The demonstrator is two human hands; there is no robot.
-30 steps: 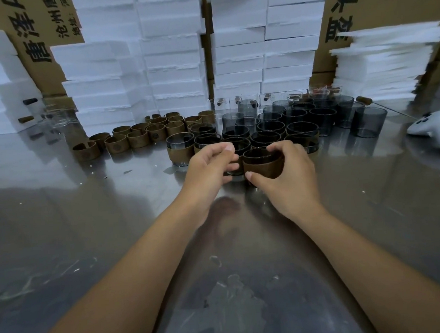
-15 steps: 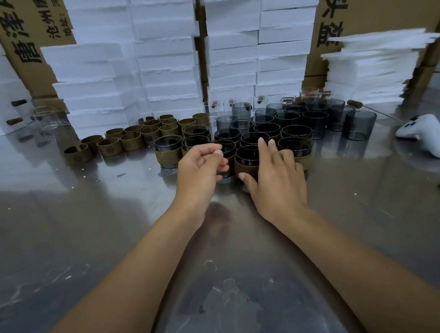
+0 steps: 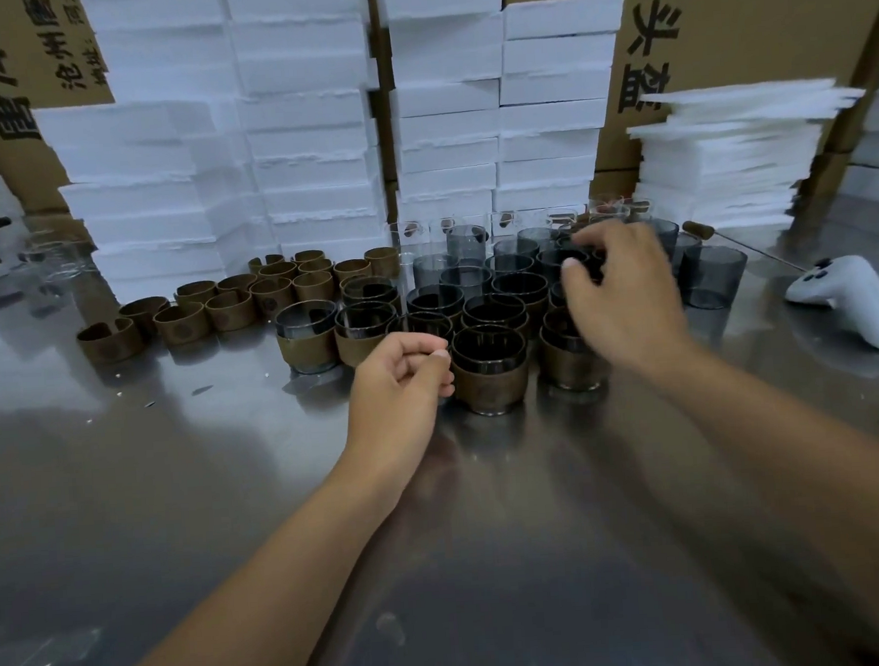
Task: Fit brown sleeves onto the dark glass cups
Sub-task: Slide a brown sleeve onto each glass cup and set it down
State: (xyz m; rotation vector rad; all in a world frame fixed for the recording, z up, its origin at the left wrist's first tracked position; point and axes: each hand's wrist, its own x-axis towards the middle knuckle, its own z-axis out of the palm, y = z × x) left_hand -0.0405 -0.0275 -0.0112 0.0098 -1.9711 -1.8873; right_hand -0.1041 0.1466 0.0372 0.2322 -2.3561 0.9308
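Observation:
A dark glass cup wearing a brown sleeve (image 3: 490, 371) stands at the front of a cluster of sleeved cups (image 3: 306, 335) on the steel table. My left hand (image 3: 402, 381) rests just left of it, fingers curled with nothing in them. My right hand (image 3: 618, 296) hovers, blurred, over the bare dark glass cups (image 3: 467, 279) further back, fingers spread and holding nothing. Several loose brown sleeves (image 3: 230, 309) lie in rows at the left. A lone bare dark cup (image 3: 712, 275) stands at the right.
Stacks of white foam blocks (image 3: 312, 134) and cardboard boxes (image 3: 742, 21) wall off the back. A pile of thin foam sheets (image 3: 725, 161) sits at the right. A white controller (image 3: 852, 300) lies near the right edge. Clear glasses (image 3: 47, 259) stand far left.
My right hand has let go of the sleeved cup, now standing on the table, and moved up and back over the bare cups. My left hand stays close by, curled.

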